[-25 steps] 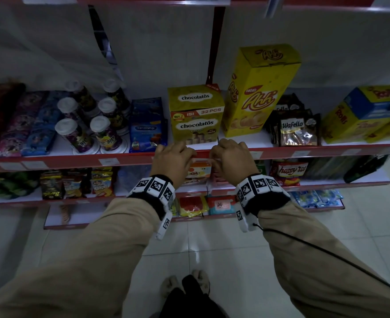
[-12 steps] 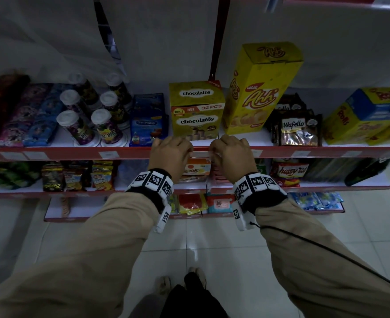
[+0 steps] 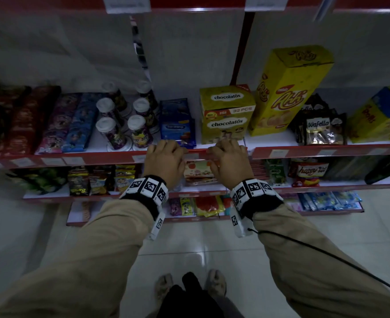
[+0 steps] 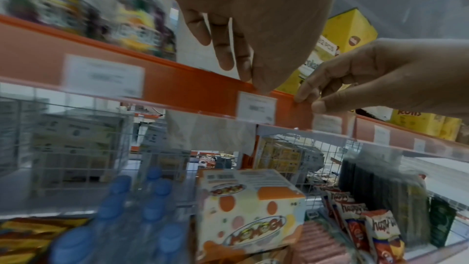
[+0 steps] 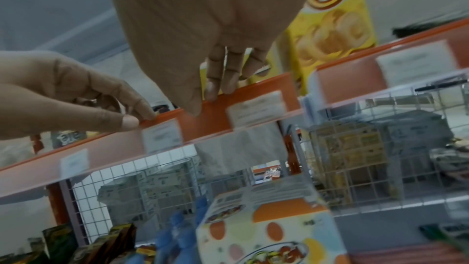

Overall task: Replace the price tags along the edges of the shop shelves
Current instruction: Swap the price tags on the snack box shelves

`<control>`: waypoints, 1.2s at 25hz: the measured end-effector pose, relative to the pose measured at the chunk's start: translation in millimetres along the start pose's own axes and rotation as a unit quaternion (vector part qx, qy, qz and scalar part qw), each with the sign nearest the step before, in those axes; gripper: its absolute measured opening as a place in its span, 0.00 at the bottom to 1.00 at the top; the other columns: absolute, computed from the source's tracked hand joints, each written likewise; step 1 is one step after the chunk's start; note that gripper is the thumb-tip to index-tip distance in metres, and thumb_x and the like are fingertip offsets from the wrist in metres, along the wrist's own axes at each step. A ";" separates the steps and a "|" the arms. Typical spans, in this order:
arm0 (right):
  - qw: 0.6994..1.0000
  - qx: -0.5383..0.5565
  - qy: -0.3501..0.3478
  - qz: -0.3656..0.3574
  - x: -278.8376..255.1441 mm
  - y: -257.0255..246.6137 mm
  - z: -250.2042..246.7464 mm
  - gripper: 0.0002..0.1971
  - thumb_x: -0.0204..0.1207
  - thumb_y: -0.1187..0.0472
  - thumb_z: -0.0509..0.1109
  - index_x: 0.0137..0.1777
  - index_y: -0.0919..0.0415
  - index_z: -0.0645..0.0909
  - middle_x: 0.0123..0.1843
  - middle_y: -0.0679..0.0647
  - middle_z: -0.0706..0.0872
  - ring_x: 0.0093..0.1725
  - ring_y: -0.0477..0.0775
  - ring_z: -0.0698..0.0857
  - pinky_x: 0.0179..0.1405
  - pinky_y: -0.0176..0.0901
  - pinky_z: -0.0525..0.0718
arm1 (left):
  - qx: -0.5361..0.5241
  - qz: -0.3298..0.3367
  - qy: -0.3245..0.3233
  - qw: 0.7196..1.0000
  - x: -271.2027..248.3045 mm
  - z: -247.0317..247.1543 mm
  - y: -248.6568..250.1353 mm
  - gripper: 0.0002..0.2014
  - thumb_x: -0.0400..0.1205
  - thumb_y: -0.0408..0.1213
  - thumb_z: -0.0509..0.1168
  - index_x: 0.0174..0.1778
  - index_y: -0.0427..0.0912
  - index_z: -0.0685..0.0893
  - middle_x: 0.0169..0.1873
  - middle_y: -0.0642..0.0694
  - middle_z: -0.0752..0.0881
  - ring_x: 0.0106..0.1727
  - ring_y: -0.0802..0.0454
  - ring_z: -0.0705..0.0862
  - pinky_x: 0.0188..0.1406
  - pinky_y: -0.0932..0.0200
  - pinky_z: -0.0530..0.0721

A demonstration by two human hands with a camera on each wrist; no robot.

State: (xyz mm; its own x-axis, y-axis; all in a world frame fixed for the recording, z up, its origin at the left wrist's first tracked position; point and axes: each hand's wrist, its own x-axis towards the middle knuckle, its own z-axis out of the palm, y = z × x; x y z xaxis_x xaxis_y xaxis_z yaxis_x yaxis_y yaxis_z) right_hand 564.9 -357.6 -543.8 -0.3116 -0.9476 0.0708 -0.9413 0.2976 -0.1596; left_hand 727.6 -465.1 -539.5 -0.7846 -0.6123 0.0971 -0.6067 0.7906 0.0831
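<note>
The red shelf-edge strip (image 3: 97, 158) runs below the snack shelf, with white price tags behind a clear cover. My left hand (image 3: 176, 151) pinches the strip's top lip with thumb and fingers, right above one price tag (image 4: 256, 106). My right hand (image 3: 220, 149) pinches the same lip a little to the right, below the chocolatos box (image 3: 227, 115). In the right wrist view the left hand's thumb (image 5: 129, 121) sits above a tag (image 5: 162, 136), and another tag (image 5: 255, 107) lies just right of my right hand (image 5: 203, 101). No loose tag shows in either hand.
On the shelf stand snack cups (image 3: 139, 131), a blue packet (image 3: 176, 125), a tall yellow box (image 3: 288, 88) and Wafello bags (image 3: 320, 129). Lower shelves hold a Momogi box (image 4: 251, 214), water bottles (image 4: 142, 208) and more packets. White floor tiles (image 3: 189, 244) lie behind.
Both hands stay at the same spot on the strip's lip. The head view has tilted up slightly, bringing the upper shelf's tags into sight.
</note>
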 end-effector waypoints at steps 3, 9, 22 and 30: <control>0.999 0.033 0.017 0.004 5.8 -27.6 8.2 0.16 0.75 0.59 0.66 0.61 0.60 0.81 0.62 0.60 0.80 0.66 0.64 0.73 0.59 0.55 0.72 | 0.017 0.013 -0.039 0.999 -10.6 -2.0 -21.8 0.21 0.80 0.44 0.63 0.71 0.49 0.75 0.64 0.43 0.76 0.65 0.40 0.71 0.61 0.45 0.68; 0.993 0.083 0.083 0.020 4.8 -53.2 26.6 0.16 0.70 0.66 0.68 0.58 0.67 0.82 0.57 0.65 0.82 0.57 0.67 0.79 0.53 0.54 0.78 | 0.004 0.054 -0.047 0.997 -15.4 0.0 -39.7 0.21 0.81 0.42 0.62 0.71 0.43 0.73 0.68 0.43 0.72 0.66 0.41 0.69 0.61 0.49 0.70; 0.996 0.000 0.071 0.053 7.6 -69.0 32.0 0.15 0.71 0.61 0.69 0.56 0.65 0.81 0.57 0.64 0.82 0.56 0.66 0.77 0.50 0.57 0.74 | -0.057 0.082 -0.045 0.994 -8.3 10.9 -44.0 0.24 0.79 0.42 0.64 0.72 0.46 0.72 0.62 0.42 0.72 0.62 0.41 0.69 0.58 0.48 0.74; 0.986 0.110 0.106 0.065 19.8 -61.8 17.2 0.07 0.76 0.62 0.69 0.52 0.59 0.84 0.54 0.60 0.84 0.59 0.64 0.78 0.52 0.53 0.74 | -0.143 0.076 -0.013 0.987 -6.3 10.3 -49.8 0.16 0.79 0.36 0.64 0.63 0.38 0.80 0.60 0.40 0.78 0.62 0.40 0.74 0.56 0.45 0.76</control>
State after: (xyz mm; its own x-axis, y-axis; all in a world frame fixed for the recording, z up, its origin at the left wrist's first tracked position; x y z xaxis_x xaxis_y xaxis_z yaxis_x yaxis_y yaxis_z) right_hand 619.2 -396.8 -549.5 -0.4704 -0.8500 0.2370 -0.8478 0.3608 -0.3887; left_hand 761.4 -500.5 -554.4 -0.8692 -0.4832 0.1048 -0.4236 0.8370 0.3463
